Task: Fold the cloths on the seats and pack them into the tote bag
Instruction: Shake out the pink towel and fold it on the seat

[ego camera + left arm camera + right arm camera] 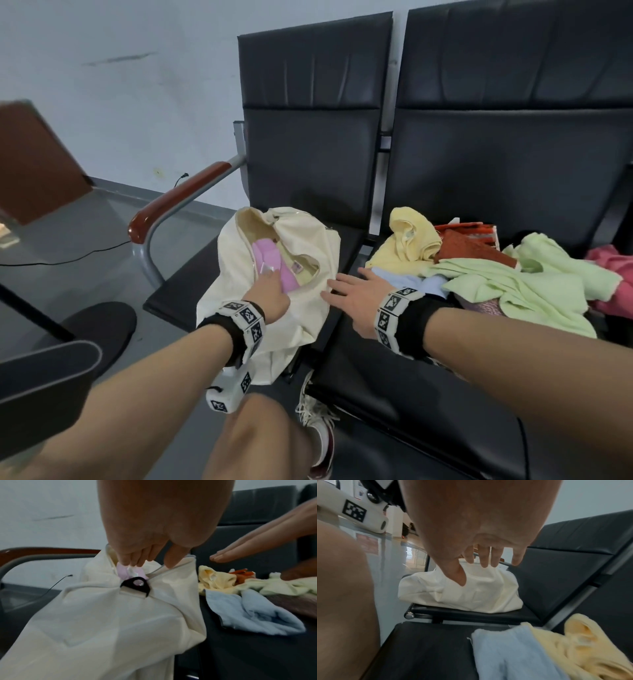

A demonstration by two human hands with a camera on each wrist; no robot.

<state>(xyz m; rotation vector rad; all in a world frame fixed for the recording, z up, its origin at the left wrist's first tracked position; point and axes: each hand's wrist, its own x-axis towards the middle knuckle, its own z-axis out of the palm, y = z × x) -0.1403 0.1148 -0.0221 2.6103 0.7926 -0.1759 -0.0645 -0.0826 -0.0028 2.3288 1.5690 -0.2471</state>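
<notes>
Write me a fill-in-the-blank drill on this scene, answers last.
1. The tote bag sits on the ___ seat.
2. The left hand pushes a ___ cloth into the bag.
3. The right hand holds ___.
4. The blue cloth lies beside the ___ cloth.

Answers: left; pink; nothing; yellow

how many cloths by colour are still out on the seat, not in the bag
yellow cloth: 1
light blue cloth: 1
light green cloth: 1
rust orange cloth: 1
pink cloth: 1
purple cloth, mostly hidden: 1
total: 6 that I can see
</notes>
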